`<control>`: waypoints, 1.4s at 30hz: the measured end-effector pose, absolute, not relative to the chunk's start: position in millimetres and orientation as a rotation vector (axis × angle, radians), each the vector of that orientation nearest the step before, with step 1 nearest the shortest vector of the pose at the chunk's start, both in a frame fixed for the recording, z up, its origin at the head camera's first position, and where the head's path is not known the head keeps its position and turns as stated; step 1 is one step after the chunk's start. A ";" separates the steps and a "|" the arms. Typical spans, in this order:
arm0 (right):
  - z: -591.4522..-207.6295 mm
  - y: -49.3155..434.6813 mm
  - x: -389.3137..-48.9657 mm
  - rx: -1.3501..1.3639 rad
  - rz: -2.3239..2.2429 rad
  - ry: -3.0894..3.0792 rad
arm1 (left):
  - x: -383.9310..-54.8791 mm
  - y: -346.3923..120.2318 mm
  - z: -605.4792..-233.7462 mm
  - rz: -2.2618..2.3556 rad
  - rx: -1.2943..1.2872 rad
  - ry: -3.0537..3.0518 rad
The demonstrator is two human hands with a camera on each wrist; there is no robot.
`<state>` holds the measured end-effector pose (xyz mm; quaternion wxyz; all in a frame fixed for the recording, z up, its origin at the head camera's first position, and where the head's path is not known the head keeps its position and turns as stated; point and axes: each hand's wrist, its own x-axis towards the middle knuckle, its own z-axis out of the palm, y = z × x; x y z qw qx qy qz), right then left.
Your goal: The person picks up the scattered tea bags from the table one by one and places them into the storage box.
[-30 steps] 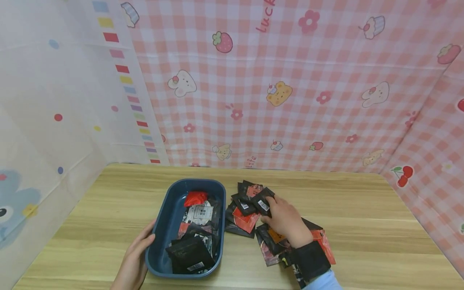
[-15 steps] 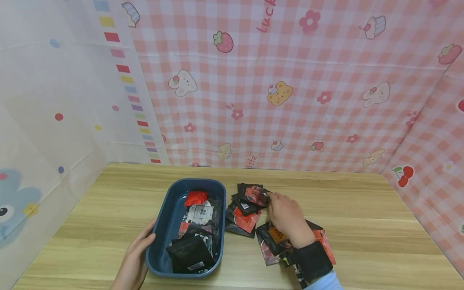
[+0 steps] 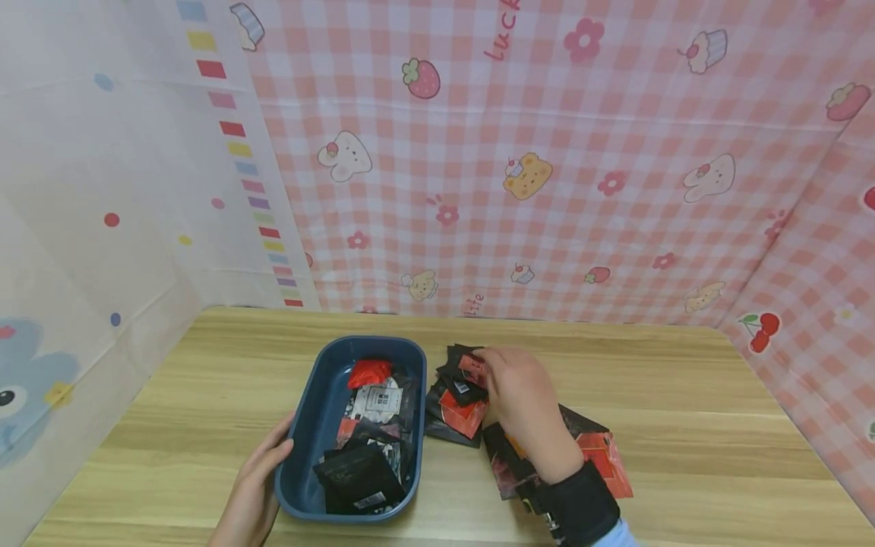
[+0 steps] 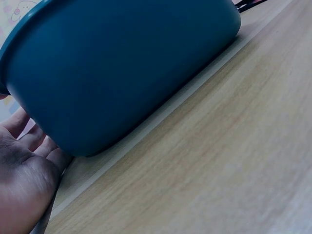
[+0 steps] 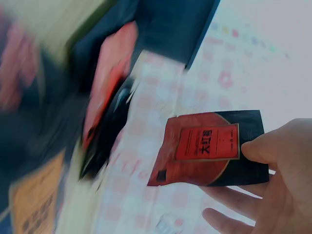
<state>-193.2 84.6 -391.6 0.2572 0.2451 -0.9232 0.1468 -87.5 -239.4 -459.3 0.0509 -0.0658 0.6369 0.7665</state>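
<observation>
My right hand [image 3: 522, 395] pinches a small black-and-red tea packet [image 5: 207, 148] between thumb and fingers, its red label face showing in the right wrist view. In the head view this hand is over the right side of a pile of similar packets [image 3: 454, 418]. A dark blue plastic bin [image 3: 301, 475] stands left of the pile, with several packets [image 3: 362, 479] lying in it and a bright red one [image 3: 369, 372] at its far end. Against the bin's left outer wall rests my left hand [image 3: 254, 482], fingers extended along it.
A second group of black-and-red packets [image 3: 601, 460] lies on the wooden table [image 3: 711, 425], partly hidden under the right forearm with its black wristband [image 3: 584, 497]. Patterned cloth [image 3: 465, 251] hangs behind the table and at both sides.
My right hand has shifted left and its wrist has turned. The held packet showed its black barcode side at first and now shows its red face. Left hand and bin have stayed put.
</observation>
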 end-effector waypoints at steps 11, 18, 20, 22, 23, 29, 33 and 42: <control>-370.4 53.7 -159.6 0.874 0.426 -2.380 | -89.2 -238.3 -459.7 2.320 -0.222 1.960; -373.4 33.8 -140.6 1.068 0.403 -2.348 | -88.7 -239.6 -462.0 2.336 -0.220 1.951; -378.1 28.6 -137.5 1.140 0.367 -2.342 | -88.3 -240.2 -462.7 2.342 -0.215 1.947; -383.2 24.0 -135.4 1.202 0.333 -2.327 | -87.9 -240.6 -463.0 2.345 -0.212 1.944; -385.7 22.3 -134.5 1.225 0.320 -2.324 | -87.9 -240.7 -463.1 2.345 -0.210 1.943; -392.6 18.1 -130.9 1.298 0.254 -2.398 | -86.6 -241.7 -464.2 2.370 -0.143 1.934; -392.6 18.6 -129.9 1.298 0.246 -2.458 | -86.0 -242.2 -464.6 2.393 -0.109 1.922; -387.5 21.1 -128.4 1.294 0.278 -2.463 | -86.2 -241.9 -463.9 2.402 -0.120 1.908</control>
